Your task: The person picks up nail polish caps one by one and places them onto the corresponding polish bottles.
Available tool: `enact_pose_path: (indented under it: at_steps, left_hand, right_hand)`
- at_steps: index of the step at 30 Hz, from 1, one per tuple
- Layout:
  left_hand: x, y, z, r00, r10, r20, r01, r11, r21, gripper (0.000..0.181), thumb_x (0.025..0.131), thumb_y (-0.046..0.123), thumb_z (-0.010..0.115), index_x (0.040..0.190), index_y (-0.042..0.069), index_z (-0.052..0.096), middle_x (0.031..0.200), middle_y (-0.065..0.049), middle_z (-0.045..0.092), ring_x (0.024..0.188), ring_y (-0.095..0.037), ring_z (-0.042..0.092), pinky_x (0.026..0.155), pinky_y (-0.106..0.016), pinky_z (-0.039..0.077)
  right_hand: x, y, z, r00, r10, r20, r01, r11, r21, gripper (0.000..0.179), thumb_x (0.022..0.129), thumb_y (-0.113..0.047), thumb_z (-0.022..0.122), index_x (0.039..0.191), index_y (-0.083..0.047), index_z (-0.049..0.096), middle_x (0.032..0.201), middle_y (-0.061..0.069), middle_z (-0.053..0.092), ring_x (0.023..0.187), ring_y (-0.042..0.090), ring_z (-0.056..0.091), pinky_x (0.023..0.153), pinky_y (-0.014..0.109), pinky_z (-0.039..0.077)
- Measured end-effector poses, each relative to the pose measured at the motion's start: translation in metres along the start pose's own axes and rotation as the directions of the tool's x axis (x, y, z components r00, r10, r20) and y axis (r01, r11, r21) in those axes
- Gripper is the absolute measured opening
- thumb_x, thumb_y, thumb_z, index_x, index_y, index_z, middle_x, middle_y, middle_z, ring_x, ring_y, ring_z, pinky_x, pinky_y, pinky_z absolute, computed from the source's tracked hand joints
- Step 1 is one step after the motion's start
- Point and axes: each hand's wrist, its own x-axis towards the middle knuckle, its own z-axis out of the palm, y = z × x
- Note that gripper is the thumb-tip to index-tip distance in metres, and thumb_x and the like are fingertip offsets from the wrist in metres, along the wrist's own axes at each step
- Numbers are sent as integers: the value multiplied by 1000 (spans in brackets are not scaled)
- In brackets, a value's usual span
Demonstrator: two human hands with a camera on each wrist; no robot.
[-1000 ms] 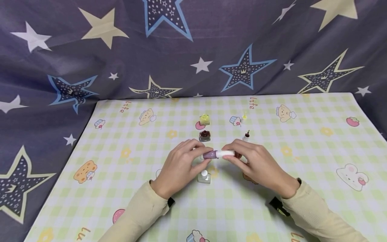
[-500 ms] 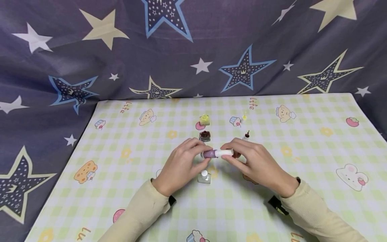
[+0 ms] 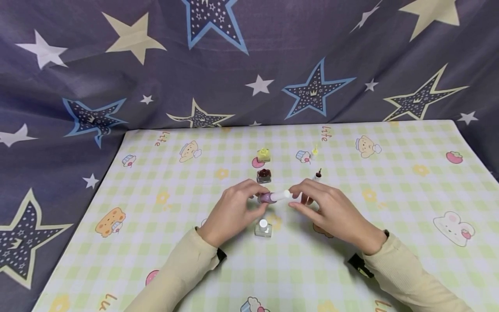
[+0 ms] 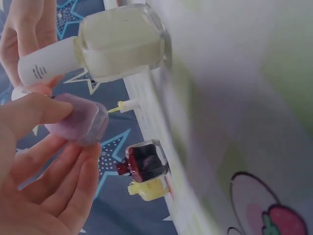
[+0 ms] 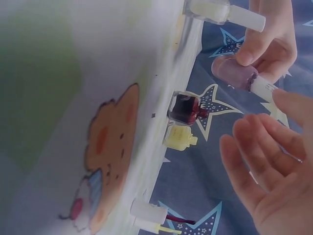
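My left hand pinches a purple nail polish bottle between thumb and fingers, above the table. Its white cap sits at the bottle's neck and points right, tilted up a little. Beside the cap's end is my right hand, fingers apart from the thumb. In the right wrist view that thumb lies at the cap's tip; whether it touches is unclear. Below the hands stands a pale, nearly clear nail polish bottle with its white cap on, large in the left wrist view.
Behind the hands stand an uncapped dark red nail polish bottle and an uncapped yellow one. To their right, their brush caps, dark red and yellow, stand brush up. A checked cloth covers the table.
My right fingers have loosened from the white cap and spread. The purple bottle has shifted slightly left in my left hand, and its cap end now angles upward.
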Motion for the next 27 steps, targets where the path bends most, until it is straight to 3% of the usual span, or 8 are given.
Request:
enact_pose_path:
  at_steps: [11,20,27]
  left_hand:
    - [5,-11,6,990,-101,96,103,995,-18,17,83,8,77,99,11,75,94,3,71,83,-12,67,77,-26,56]
    - [7,-17,9,965,-193,178,212,973,-94,16,83,7,77,99,7,74,96,-1,73,86,-11,69,80,-25,57]
    - [7,-20,8,954,-225,197,244,966,-81,17,83,11,79,99,10,73,93,1,74,86,-13,70,81,-29,57]
  right_hand:
    - [-6,9,0,994,76,72,-72,996,-59,22,95,-29,69,114,-17,67,101,-4,67,83,5,62,70,29,54]
    - [-13,16,-3,974,161,159,-148,985,-86,28,96,-32,66,119,-16,65,106,-1,65,86,8,62,73,33,54]
    - [-17,23,-9,968,182,175,-168,981,-97,30,97,-32,66,122,-16,64,109,-2,66,87,6,63,77,35,55]
